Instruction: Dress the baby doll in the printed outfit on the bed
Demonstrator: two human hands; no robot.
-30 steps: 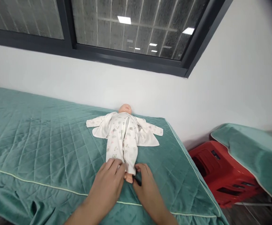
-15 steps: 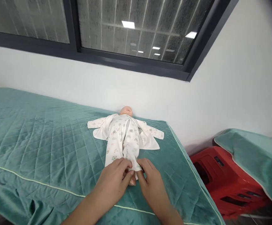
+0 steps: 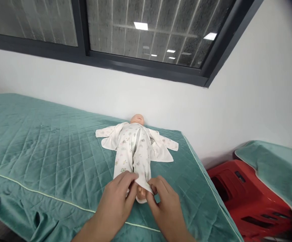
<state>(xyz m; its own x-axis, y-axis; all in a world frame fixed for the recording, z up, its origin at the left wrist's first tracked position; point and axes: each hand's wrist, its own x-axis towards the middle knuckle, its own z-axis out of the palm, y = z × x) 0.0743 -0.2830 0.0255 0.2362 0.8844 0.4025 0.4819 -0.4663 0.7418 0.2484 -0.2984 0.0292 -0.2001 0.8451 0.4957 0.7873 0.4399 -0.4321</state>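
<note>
A baby doll [image 3: 137, 119] lies on its back on a green quilted bed [image 3: 47, 148], head toward the wall. It wears a white printed sleepsuit [image 3: 133, 148] with the top flaps spread open to both sides. My left hand [image 3: 117, 201] pinches the cuff of the sleepsuit's leg at the doll's foot [image 3: 141, 193]. My right hand [image 3: 164, 201] grips the same cuff from the right side, fingers curled. The cuff is lifted a little over the bare foot.
A white wall with a dark-framed window [image 3: 125, 37] runs behind the bed. To the right stands a red plastic stool [image 3: 249, 191] and another green-covered surface [image 3: 277, 168]. The bed's front edge has pale piping [image 3: 35, 193].
Both hands have closed on the leg cuff and drawn it down over the doll's foot, which showed fully a second ago. The view has shifted slightly left.
</note>
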